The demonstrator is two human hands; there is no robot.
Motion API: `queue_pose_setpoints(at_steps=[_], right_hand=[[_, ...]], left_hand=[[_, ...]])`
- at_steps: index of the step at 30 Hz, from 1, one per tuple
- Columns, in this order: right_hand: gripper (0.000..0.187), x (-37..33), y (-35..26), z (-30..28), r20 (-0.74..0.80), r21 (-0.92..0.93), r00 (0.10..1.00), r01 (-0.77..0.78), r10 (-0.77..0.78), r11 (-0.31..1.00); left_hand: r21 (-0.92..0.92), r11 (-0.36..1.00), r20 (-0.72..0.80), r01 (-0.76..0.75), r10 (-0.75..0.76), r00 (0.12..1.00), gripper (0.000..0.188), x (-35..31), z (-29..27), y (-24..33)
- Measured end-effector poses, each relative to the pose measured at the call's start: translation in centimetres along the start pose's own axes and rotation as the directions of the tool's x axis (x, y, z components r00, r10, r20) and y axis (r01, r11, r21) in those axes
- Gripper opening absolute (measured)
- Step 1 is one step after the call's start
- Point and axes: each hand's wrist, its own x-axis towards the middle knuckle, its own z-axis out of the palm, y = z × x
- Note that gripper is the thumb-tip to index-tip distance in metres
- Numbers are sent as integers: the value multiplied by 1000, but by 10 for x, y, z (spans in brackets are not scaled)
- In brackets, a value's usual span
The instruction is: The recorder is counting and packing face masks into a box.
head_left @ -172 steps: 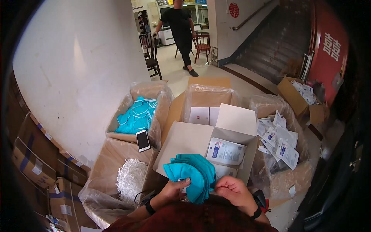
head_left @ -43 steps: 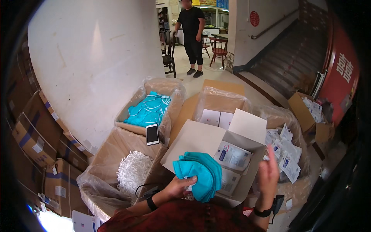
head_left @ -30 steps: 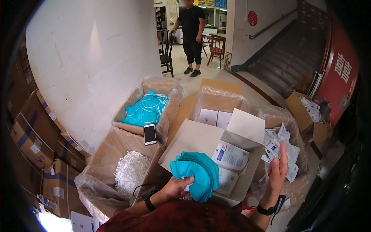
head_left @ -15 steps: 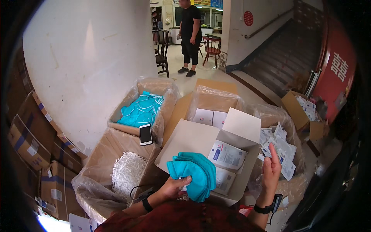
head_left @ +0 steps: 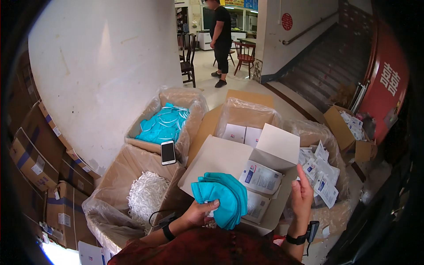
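The left hand [head_left: 198, 212] grips a fanned stack of soft teal masks [head_left: 221, 198] over the white box [head_left: 221, 154]. The right hand [head_left: 301, 194] hangs open and empty at the box's edge. A few flat sealed packets [head_left: 260, 176] lie inside; it looks barely filled. Crinkly plastic-lined cartons around hold more masks [head_left: 164, 126], white loops [head_left: 145, 194], loose packets [head_left: 320, 174].

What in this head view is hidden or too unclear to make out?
- Lower packets in the white box: hidden by the teal masks that the left hand holds.
- Right hand: seen edge-on, so whether it holds anything is hidden.
- White tangle in the lined carton: too fine to identify.
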Motion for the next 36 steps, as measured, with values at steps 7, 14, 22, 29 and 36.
queue_pose_setpoints(at_steps=[7, 14, 22, 29, 36], right_hand=[[38, -4, -12, 20, 118, 12, 993, 23, -25, 1000], [28, -12, -18, 38, 264, 12, 964, 41, -43, 999], [28, -16, -15, 44, 304, 7, 947, 103, -100, 995], [32, -21, -14, 49, 368, -50, 929, 67, -43, 997], [30, -23, -17, 56, 305, -62, 944, 152, -127, 986]], left_hand=[[-36, 999, 26, 3, -2, 1000, 42, -2, 0, 1], [-19, 996, -60, -86, 84, 995, 30, -2, -2, -2], [-57, 992, -84, -113, 108, 991, 41, 2, -15, -12], [-174, 980, -22, -99, 97, 995, 28, 2, -11, -12], [-169, 984, 42, -56, 64, 997, 32, 2, -11, -9]])
